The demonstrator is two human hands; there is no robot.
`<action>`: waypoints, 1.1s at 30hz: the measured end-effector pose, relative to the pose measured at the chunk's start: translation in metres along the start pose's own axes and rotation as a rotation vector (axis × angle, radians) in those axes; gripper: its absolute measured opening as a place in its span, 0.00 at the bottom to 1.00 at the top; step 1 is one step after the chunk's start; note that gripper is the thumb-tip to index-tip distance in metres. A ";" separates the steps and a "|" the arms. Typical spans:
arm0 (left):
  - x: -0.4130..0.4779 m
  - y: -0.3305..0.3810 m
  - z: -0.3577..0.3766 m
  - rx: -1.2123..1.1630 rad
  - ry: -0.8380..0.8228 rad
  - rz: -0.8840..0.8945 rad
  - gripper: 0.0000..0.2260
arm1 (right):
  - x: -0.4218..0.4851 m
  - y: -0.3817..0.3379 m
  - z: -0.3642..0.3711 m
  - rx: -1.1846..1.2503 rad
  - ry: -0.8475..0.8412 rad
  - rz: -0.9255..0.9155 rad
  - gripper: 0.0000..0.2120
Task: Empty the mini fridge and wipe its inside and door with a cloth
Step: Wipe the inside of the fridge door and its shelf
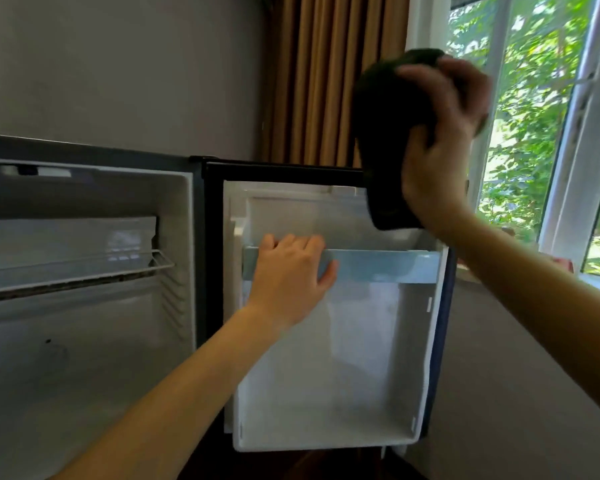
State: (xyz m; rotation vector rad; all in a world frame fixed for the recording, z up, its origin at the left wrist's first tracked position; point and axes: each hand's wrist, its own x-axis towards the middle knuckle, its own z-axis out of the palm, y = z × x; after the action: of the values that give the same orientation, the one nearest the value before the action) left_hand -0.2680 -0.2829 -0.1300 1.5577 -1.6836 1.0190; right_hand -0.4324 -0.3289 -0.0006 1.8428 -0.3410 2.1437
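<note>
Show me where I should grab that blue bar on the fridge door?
Grab the blue bar along its top edge, coming from the front and above, with fingers hooked over into the gap behind it. It runs flat across the open door, and the left hand grips it that way near its left end.

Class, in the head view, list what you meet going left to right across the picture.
Wire shelf → left hand, gripping the door shelf → cloth, held by right hand → window.
</note>
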 end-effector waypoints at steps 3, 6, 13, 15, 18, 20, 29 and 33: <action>0.000 -0.001 0.003 0.024 0.015 -0.015 0.16 | -0.035 -0.008 0.036 -0.284 -0.375 -0.369 0.20; 0.001 -0.002 0.001 -0.032 0.039 -0.026 0.15 | -0.056 0.001 0.049 -0.425 -0.607 -0.572 0.25; -0.001 -0.003 0.000 -0.067 0.085 -0.055 0.17 | -0.037 0.037 0.022 -0.494 -0.665 -0.868 0.27; -0.002 -0.003 -0.001 -0.096 0.078 -0.049 0.17 | -0.031 0.047 0.008 -0.502 -0.661 -0.841 0.27; -0.003 -0.003 -0.003 -0.126 0.058 -0.046 0.17 | -0.020 0.067 -0.027 -0.540 -0.695 -0.733 0.26; -0.002 -0.003 -0.004 -0.126 0.052 -0.058 0.17 | -0.020 0.082 -0.057 -0.597 -0.748 -0.724 0.22; -0.001 -0.001 -0.001 -0.137 0.086 -0.053 0.14 | -0.022 0.076 -0.112 -0.429 -0.541 -0.246 0.27; 0.000 -0.002 -0.002 -0.107 0.042 -0.078 0.16 | -0.020 0.056 -0.081 -0.516 -0.707 -0.268 0.37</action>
State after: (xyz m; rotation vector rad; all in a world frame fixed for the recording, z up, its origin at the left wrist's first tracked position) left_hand -0.2658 -0.2811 -0.1282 1.5102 -1.6091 0.9012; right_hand -0.5249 -0.3528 -0.0324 2.0941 -0.6719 1.0401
